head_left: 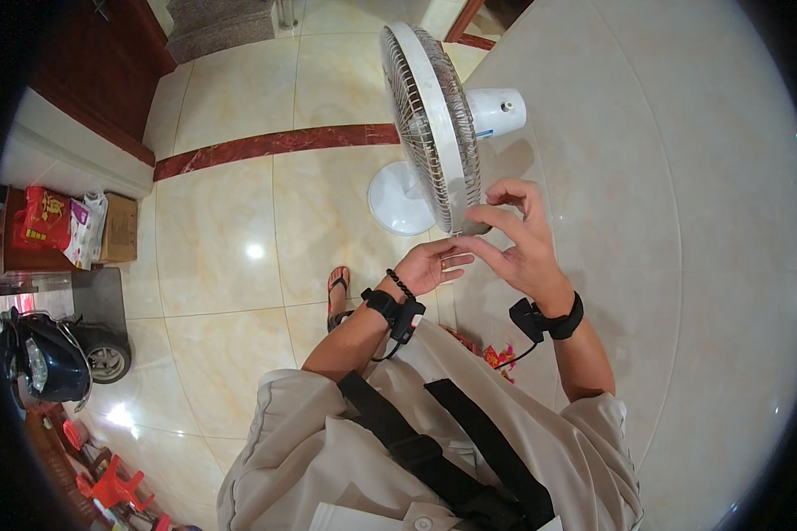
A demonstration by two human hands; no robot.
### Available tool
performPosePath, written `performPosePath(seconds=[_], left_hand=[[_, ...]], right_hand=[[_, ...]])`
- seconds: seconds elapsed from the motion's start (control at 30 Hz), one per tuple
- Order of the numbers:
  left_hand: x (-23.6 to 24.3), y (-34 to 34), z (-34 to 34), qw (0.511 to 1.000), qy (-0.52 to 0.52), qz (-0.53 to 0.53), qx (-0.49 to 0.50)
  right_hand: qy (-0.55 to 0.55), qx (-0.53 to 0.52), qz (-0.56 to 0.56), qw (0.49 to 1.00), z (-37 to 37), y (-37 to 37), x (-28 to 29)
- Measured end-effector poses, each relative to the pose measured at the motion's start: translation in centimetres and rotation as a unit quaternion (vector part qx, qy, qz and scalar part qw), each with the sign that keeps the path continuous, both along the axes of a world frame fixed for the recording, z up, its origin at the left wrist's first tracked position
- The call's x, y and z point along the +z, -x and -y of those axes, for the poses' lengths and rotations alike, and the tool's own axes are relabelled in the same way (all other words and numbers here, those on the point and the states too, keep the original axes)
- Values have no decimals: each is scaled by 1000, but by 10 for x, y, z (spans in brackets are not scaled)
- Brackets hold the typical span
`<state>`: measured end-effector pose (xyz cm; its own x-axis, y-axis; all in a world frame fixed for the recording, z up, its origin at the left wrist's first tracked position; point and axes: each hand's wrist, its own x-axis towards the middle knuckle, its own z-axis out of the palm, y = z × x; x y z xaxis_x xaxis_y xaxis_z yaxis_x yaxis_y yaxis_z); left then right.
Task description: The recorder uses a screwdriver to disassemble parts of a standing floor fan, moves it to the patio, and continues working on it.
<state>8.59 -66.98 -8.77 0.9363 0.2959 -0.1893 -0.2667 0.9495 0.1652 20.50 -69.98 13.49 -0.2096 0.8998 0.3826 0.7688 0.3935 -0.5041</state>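
Two black straps (398, 435) cross one beige shirt (314, 434), nearest of all. Beyond them reach two bare hands, each wrist wearing one black strapped device; the left wrist adds one black beaded bracelet (399, 283). At the lower edge of one white pedestal fan (432, 102), the left hand (429, 268) has its fingers partly curled and loosely spread, while the right hand (521, 237) bends its thumb and forefinger toward the same rim; whether either hand grips it, I cannot tell. That fan stands between the hands and the red stripe, with one round base (401, 202) on the tiled floor (217, 239) and one motor housing (496, 112) facing the pale wall (602, 177). Below the left hand shows one foot in a black flip-flop (337, 281); red flower decorations (500, 359) sit near the wall. Farther left are one dark scooter (55, 361), one wheel clearly visible, one red plastic stool (115, 484), one red bag (46, 219), one white bag (87, 232) and one cardboard box (119, 228). One red marble stripe (283, 146) crosses the floor, with one brown door (97, 66) beyond.
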Motion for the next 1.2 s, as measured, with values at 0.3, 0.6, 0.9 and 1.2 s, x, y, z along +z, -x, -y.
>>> performPosePath(seconds=[0.3, 0.6, 0.9, 1.2], left_hand=[[-5, 1, -2, 999, -6, -19, -26], [3, 3, -4, 998, -21, -32, -40], [14, 7, -1, 999, -19, -18, -37], [13, 9, 1, 998, -25, -9, -54]], right_hand=[[-13, 33, -10, 999, -7, 3, 10], [13, 8, -54, 998, -4, 2, 3], [21, -12, -23, 999, 4, 8, 6], [-4, -24, 12, 1000, 15, 4, -2]])
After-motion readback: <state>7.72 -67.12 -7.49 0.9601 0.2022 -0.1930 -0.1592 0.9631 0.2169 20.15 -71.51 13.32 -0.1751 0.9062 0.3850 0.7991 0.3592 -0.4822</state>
